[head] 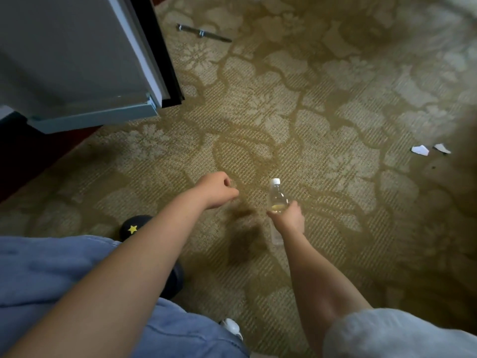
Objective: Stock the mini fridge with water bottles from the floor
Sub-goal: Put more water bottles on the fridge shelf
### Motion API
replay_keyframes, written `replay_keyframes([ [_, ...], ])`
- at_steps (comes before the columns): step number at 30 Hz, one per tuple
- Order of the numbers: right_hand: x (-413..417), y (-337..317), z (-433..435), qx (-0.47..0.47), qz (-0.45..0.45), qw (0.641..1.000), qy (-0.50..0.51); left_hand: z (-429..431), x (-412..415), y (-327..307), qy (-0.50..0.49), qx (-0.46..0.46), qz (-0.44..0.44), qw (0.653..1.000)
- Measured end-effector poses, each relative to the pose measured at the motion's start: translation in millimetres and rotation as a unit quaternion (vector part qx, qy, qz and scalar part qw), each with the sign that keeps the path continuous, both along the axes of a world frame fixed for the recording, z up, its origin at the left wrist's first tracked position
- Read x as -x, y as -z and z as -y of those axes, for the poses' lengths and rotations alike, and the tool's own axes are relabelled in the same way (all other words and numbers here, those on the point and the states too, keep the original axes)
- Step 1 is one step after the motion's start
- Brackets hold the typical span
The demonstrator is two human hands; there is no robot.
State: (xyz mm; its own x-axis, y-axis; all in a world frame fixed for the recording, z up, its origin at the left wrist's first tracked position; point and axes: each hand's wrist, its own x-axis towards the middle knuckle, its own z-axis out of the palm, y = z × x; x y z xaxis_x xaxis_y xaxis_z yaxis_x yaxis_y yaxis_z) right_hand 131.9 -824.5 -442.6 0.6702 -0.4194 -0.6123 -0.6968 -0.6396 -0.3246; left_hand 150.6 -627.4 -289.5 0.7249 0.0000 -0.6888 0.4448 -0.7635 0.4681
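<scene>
1. Blue-clad legs (64,275) fill the 7 o'clock corner, a pale sleeve (397,334) sits at 5 o'clock, and a dark shoe with a yellow star (134,227) shows between the legs and the left forearm.
2. Just past centre, toward 6 o'clock, the right hand (289,219) is wrapped around the middle of a clear water bottle (277,196), which stands cap-up and looks lifted off the carpet (322,112), though I cannot be sure.
3. Beside it, at about 8 o'clock from the bottle, the left hand (218,188) is loosely curled and holds nothing.
4. My guess is that the bottle is light, thin-walled and smooth, liable to dent and slip; the mid-body hold looks sound, and the neck below the white cap would also serve.
5. Farther out at 10 o'clock stands the mini fridge (77,60), seemingly its open door, with a hard lower corner to clear.
6. Open carpet lies between; paper scraps (420,150) sit at 3 o'clock and a metal rod (204,33) at 12, both well apart from the path.
</scene>
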Motion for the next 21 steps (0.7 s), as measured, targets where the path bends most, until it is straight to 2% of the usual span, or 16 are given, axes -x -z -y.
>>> replay_keyframes([
  [5, -25.3, -56.1, -69.2, -0.136, 0.091, 0.986, -0.001, -26.3, -10.1, -24.4, -0.126, 0.023, 0.038, 0.991],
  [9, -41.6, -121.1, -126.6, -0.211, 0.188, 0.957, -0.071, -64.2, -10.7, -58.3, -0.242, 0.092, 0.057, 0.964],
  [13, -43.8, -198.4, -183.2, -0.300, 0.267, 0.900, -0.170, -119.1, -9.1, -107.0, -0.338, 0.164, 0.144, 0.916],
  [19, -24.0, -292.2, -278.6, -0.336, 0.350, 0.813, -0.322, -198.9, 24.3, -190.4, -0.396, 0.227, 0.303, 0.837],
  [21, -10.9, -317.2, -310.9, -0.344, 0.369, 0.783, -0.365, -225.5, 41.6, -212.8, -0.423, 0.236, 0.362, 0.797],
])
